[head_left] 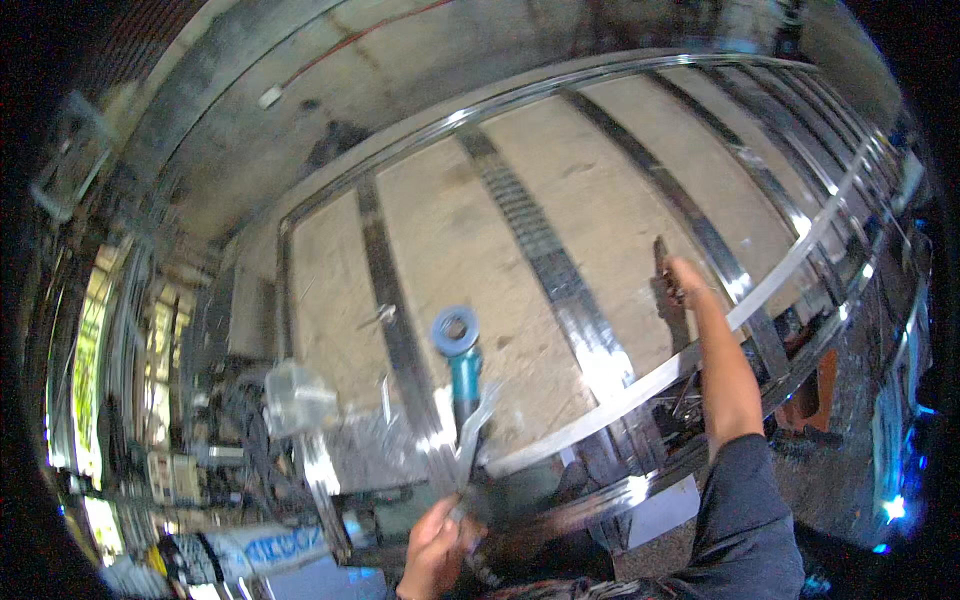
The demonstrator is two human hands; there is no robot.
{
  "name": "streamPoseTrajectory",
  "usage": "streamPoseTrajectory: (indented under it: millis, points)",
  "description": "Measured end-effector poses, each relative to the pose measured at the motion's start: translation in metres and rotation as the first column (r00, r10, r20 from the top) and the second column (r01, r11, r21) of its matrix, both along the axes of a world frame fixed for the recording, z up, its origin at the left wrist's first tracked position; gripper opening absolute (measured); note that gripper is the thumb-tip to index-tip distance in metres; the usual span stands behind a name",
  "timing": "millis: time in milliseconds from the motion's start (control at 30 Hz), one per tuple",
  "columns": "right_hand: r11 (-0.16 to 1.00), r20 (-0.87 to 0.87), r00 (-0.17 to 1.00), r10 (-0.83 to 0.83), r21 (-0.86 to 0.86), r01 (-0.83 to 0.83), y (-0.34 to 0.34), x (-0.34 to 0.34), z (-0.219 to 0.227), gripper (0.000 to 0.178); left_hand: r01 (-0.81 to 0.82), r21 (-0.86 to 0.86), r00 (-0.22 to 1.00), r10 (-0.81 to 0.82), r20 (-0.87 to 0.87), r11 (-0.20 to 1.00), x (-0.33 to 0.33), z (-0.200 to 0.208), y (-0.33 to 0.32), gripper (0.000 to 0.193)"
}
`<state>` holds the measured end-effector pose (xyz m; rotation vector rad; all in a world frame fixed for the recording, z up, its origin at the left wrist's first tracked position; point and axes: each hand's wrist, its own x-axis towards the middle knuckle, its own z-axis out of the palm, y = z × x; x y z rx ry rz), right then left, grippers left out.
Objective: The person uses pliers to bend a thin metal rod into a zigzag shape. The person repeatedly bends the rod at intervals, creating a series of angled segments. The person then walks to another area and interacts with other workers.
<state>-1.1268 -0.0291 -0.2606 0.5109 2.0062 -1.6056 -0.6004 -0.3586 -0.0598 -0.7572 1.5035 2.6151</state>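
Note:
My right hand reaches out over the pale board, its fingers closed round a dark, narrow tool whose tip points away from me; its exact kind is unclear. Low in the middle, near my body, my left hand is closed on something greyish that is too blurred to name. Ahead of it lies an angle grinder with a teal body and a blue-grey disc. Beside the grinder, a grey metal tool with a forked upper end slants down toward my left hand.
A shiny metal frame with several dark crossbars lies over the board. A long pale bar runs diagonally along its near side. At the left stand a clear plastic container and tangled dark cables. A stained wall rises behind.

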Motion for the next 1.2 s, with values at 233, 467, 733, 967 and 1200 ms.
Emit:
streamPoseTrajectory:
  millis: [233,467,733,967,1200]
  points:
    - [0.618,-0.217,0.974,-0.068,-0.776,-0.13,-0.081,0.268,0.145,0.043,0.114,0.038,0.985,-0.107,-0.138,0.993,-0.002,0.003,-0.027,0.051]
    - [0.806,-0.295,0.939,0.177,-0.504,-0.31,-0.09,0.512,0.219,0.055,0.329,-0.092,0.864,-0.339,-0.372,0.94,0.035,0.032,-0.026,0.062]
    - [0.508,-0.168,0.938,-0.304,-0.861,0.01,-0.128,0.716,0.252,0.059,0.764,0.2,0.603,-0.567,-0.561,0.614,0.047,0.028,-0.018,0.061]
    - [0.513,-0.206,0.882,-0.423,-0.857,0.046,-0.12,0.784,0.24,0.059,0.829,0.043,0.491,-0.689,-0.533,0.558,0.046,0.077,0.025,0.045]
    - [0.829,-0.44,0.818,-0.371,-0.554,0.078,-0.069,0.81,0.271,0.058,0.795,-0.16,0.437,-0.735,-0.518,0.585,0.074,0.102,0.095,0.04]
